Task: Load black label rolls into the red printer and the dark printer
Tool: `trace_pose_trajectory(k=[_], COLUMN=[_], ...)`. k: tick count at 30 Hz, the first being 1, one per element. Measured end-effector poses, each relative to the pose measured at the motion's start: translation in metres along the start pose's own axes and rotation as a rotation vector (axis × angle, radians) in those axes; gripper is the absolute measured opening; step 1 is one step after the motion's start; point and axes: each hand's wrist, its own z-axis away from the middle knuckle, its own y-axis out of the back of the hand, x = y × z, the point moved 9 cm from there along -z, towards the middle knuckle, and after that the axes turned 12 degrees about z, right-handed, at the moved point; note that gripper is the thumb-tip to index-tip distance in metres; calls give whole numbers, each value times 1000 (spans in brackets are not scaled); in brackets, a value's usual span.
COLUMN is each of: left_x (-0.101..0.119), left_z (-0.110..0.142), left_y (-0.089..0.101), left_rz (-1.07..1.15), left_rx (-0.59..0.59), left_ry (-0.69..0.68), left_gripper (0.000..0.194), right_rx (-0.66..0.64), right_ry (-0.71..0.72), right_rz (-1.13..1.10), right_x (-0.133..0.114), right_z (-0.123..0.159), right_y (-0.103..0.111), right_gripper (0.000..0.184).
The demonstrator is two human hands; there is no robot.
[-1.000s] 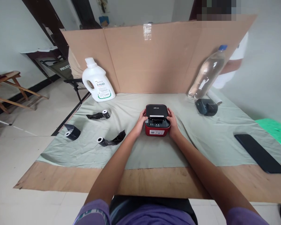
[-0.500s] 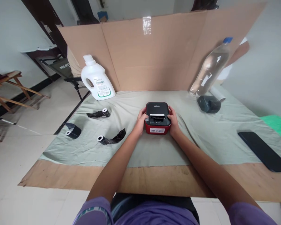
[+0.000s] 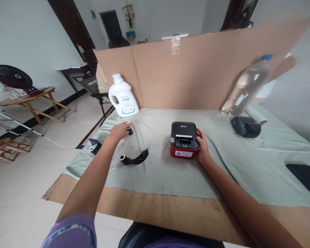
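A red and black label printer (image 3: 184, 139) sits on the cloth in front of me. My right hand (image 3: 203, 147) is closed against its right side, thumb near the top edge. My left hand (image 3: 120, 130) is over the small black roll (image 3: 130, 131) at the back left, fingers stretched out and partly covering it. Whether they touch the roll I cannot tell. A second black roll (image 3: 133, 159) with a loose tail lies nearer to me. Behind my left forearm a third roll (image 3: 95, 147) shows only in part.
A white detergent bottle (image 3: 124, 98) and a large clear bottle (image 3: 246, 88) stand before the cardboard screen (image 3: 181, 75). Right of the printer are a black tape-like object (image 3: 245, 126) and a phone (image 3: 306, 179). The table's bare wooden edge (image 3: 155, 203) runs along the front.
My left hand has left the printer and reached out left to the back roll. My right hand stays at the printer. The camera view has shifted, showing more of the room.
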Motion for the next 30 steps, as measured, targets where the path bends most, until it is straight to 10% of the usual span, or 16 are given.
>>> trace_pose_trajectory(k=[19,25,30], left_x=[-68,33,167], left_z=[73,70,61], left_y=[5,22,-67], left_rz=[-53,500,1062], left_rx=[-158,102,-490], left_ry=[275,10,50], left_gripper=[50,61,72], right_rx=[-29,-138,-364], right_ry=[40,42,164], right_rz=[-3,8,309], right_x=[-4,-22,-46], right_z=[-1,18,44], right_y=[-5,2,0], right_gripper=[46,53,94])
